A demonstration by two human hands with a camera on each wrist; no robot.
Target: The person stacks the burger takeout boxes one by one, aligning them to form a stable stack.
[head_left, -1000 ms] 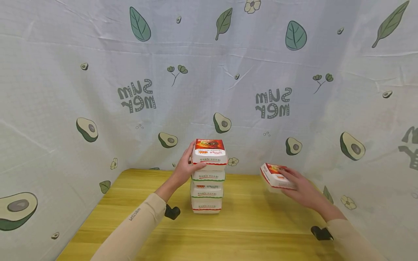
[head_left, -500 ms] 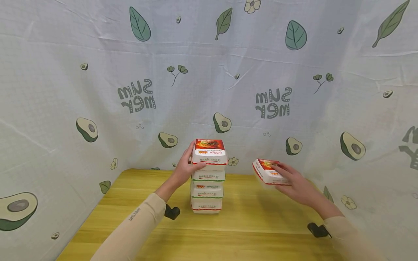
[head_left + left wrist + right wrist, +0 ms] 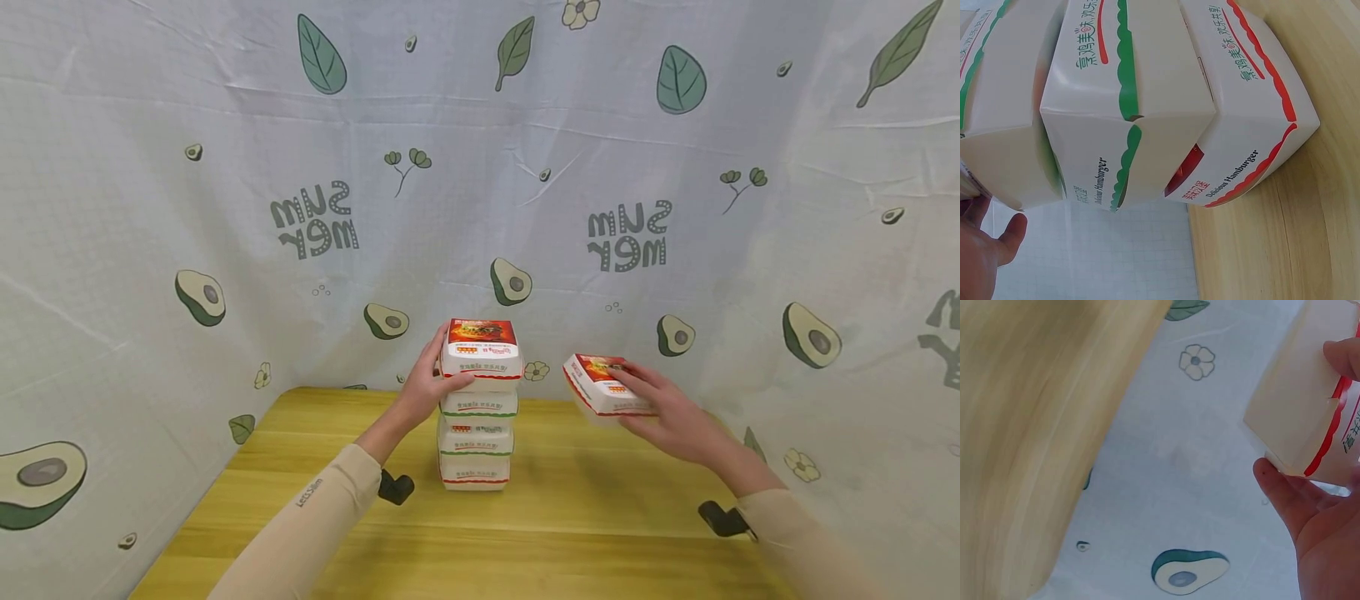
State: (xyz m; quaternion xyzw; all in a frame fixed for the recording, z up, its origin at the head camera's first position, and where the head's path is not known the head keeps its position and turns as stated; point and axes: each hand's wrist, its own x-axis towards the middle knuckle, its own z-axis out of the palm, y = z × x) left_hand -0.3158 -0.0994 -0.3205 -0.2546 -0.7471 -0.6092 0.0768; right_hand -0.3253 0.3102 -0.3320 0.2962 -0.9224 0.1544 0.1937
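Note:
Several white paper burger boxes stand in one upright stack (image 3: 476, 443) on the table, some with green wavy trim, others with red. My left hand (image 3: 420, 390) grips the stack's top burger box (image 3: 480, 350), thumb across its front and fingers along its left side. In the left wrist view, that hand (image 3: 982, 250) shows only in part beside the upper boxes. To the right of the stack, my right hand (image 3: 671, 417) holds another red-trimmed burger box (image 3: 600, 383) raised above the table and tilted. Seen from the right wrist, fingers and thumb clasp the box (image 3: 1300, 394) at its edges.
The yellow wooden table (image 3: 480, 550) reaches back to a pale curtain (image 3: 465, 125) printed with avocados and leaves. This curtain also hangs along the left and right sides. Black wrist mounts (image 3: 395, 487) sit near each sleeve.
My right hand has carried its burger box left and slightly upward, nearer to the stack. The left hand and the stack have stayed in place.

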